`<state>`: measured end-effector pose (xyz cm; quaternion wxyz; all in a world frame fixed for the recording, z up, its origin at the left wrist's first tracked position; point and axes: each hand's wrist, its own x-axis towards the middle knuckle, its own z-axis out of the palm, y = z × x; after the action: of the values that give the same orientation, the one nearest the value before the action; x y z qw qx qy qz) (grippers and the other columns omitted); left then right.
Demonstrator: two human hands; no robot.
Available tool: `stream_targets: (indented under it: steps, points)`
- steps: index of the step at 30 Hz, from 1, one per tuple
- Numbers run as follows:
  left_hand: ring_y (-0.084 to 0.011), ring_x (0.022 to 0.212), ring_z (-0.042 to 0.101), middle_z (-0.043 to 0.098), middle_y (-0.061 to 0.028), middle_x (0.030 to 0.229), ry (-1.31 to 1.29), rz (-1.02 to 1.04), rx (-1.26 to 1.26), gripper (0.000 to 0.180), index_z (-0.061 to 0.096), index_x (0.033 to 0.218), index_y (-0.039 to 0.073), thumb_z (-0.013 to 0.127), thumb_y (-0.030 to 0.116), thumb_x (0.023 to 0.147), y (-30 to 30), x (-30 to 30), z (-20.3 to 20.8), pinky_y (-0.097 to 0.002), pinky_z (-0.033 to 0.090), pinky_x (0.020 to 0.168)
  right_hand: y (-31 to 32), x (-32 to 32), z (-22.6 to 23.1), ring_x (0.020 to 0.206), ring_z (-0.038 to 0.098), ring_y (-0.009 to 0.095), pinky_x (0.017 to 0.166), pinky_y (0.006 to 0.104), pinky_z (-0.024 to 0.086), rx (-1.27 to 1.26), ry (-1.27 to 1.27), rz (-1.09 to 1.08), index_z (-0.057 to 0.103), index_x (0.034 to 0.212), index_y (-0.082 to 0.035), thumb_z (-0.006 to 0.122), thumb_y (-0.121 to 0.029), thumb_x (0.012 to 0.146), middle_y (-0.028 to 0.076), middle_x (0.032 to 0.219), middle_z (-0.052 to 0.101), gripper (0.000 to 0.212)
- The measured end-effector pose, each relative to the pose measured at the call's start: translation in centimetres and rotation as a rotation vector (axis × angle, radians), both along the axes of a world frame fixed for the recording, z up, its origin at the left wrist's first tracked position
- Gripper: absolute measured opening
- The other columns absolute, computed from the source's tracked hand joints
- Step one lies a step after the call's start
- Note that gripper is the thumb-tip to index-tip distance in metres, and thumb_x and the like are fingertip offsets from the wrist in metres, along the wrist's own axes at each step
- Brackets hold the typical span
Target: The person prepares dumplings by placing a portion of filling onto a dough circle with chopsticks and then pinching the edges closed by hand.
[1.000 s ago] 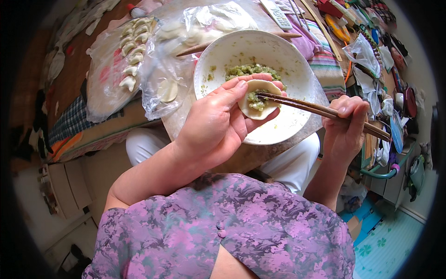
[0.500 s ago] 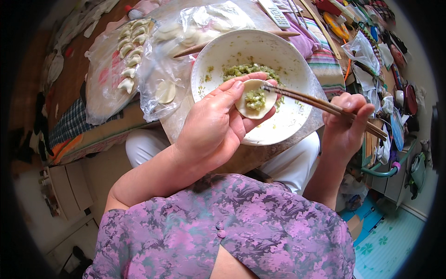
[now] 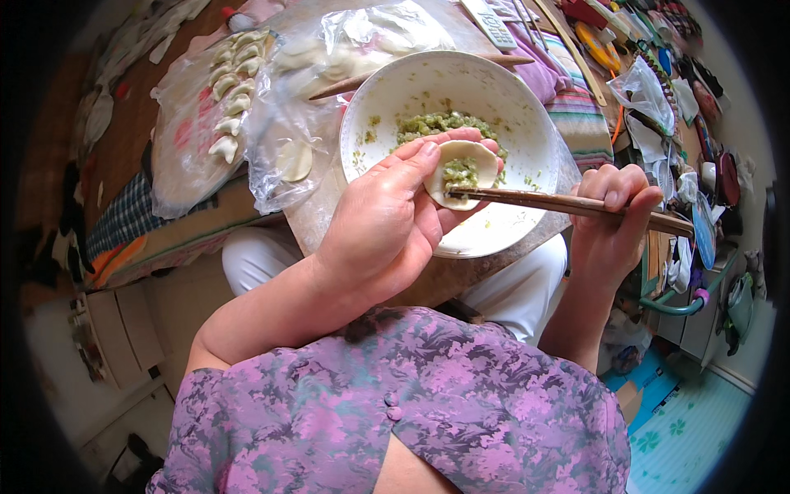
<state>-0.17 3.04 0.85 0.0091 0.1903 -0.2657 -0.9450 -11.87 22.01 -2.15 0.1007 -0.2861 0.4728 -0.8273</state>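
On the fingers of my left hand (image 3: 387,206) lies a round dumpling wrapper (image 3: 477,152), its edge under my thumb. A small mound of green chopped filling (image 3: 459,172) sits in its middle. My right hand (image 3: 615,210) is closed around a pair of brown wooden chopsticks (image 3: 547,200), whose tips touch the near edge of the filling. Behind the wrapper stands a large white bowl (image 3: 527,123) with more green filling (image 3: 432,123) at its bottom, partly hidden by my left hand.
Finished dumplings (image 3: 237,105) lie in rows on a plastic-covered board (image 3: 177,177) at left. A loose wrapper (image 3: 294,160) rests on a plastic bag (image 3: 271,193). Behind the bowl are a rolling pin (image 3: 333,88), plastic-covered pale pieces (image 3: 378,37) and a remote control (image 3: 487,23). Clutter fills the right side.
The chopstick tips have swung from the wrapper's far right edge to the near side of the filling. The left hand with the wrapper has shifted very slightly right.
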Motion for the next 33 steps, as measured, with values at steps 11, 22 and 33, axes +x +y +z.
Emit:
stream_targets:
  steps: [11,22,33]
  points:
    - [-0.028,0.121,0.052,0.052,-0.0206,0.129,0.018,-0.01,0.028,0.038,0.044,0.129,-0.006,0.03,0.017,0.104,0.07,0.18,-0.04,-0.0426,0.045,0.102,-0.12,-0.43,-0.24,0.054,0.039,0.011,0.049,0.0253,0.033,-0.043,-0.09,0.021,0.048,0.08,-0.009,0.036,-0.049,0.1,0.002,0.064,0.042,0.046]
    - [-0.0252,0.119,0.053,0.052,-0.02,0.129,0.032,-0.032,-0.015,0.038,0.044,0.13,-0.006,0.03,0.018,0.103,0.22,0.33,0.09,-0.0422,0.044,0.103,-0.32,-0.44,-0.2,0.052,0.037,0.01,0.048,0.0248,0.032,-0.027,-0.084,-0.025,0.048,0.078,-0.009,0.037,-0.047,0.1,0.001,0.063,0.042,0.045]
    - [-0.0324,0.125,0.049,0.05,-0.022,0.13,0.026,-0.012,0.039,0.039,0.043,0.13,-0.007,0.03,0.018,0.103,0.15,0.17,0.36,-0.0431,0.042,0.105,0.06,-0.53,-0.33,0.054,0.04,0.01,0.049,0.0246,0.034,0.007,-0.081,-0.004,0.048,0.076,-0.009,0.035,-0.047,0.101,0.001,0.064,0.041,0.047]
